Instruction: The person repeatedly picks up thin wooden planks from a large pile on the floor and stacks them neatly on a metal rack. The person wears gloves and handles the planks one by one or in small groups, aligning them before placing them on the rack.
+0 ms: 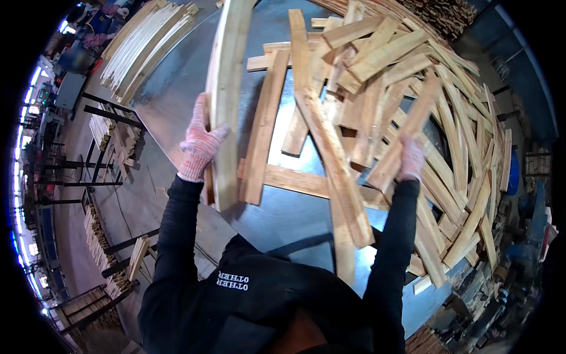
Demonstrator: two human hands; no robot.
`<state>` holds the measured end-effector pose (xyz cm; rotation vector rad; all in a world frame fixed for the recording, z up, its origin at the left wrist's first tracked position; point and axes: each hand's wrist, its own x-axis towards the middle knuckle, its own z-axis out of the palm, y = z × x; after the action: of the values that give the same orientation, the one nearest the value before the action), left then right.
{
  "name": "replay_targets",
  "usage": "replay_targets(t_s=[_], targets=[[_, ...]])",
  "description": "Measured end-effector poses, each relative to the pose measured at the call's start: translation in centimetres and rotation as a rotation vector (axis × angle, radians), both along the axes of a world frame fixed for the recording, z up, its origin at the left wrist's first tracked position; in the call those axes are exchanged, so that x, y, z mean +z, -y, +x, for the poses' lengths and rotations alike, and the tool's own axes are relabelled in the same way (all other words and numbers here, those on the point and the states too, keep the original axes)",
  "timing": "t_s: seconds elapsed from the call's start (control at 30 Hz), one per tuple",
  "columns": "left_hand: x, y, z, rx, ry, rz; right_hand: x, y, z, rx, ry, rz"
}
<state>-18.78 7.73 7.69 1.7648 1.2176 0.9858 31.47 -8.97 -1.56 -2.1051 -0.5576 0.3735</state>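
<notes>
Left hand [201, 144] clamped around an upright bundle of slats [227, 100], right hand [411, 159] gripping one plank [407, 133] from the jumbled heap [377, 82] on the metal table [177, 88], seemingly for sorting.

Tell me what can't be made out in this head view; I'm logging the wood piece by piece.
- Long plank in the left hand: its far end is cut off by the top edge.
- Slat in the right hand: the glove hides the grip.
- Metal table: its right side is buried under the slat pile.
- Stacks on the left floor: too small and bent by the fisheye to count.
</notes>
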Motion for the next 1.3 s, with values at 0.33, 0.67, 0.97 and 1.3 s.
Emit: replay_targets(t_s=[0.33,0.67,0.97,1.3], targets=[[-8.4,-7.4,-7.2,0.048,-0.789,-0.333,-1.7,-11.2,-42.7,0.36,-0.123,-0.047],[-8.4,-5.9,-9.2,0.031,-0.929,-0.263,3.6,7.8,-24.4,0.214,0.647,-0.847],[-7.9,-4.1,-12.5,0.096,-1.057,-0.337,5.5,-1.2,-35.1,0.477,-0.044,-0.291],[-7.3,-1.2,-10.3,0.108,-1.09,-0.32,-1.1,-8.4,-40.5,0.317,0.664,-0.556]])
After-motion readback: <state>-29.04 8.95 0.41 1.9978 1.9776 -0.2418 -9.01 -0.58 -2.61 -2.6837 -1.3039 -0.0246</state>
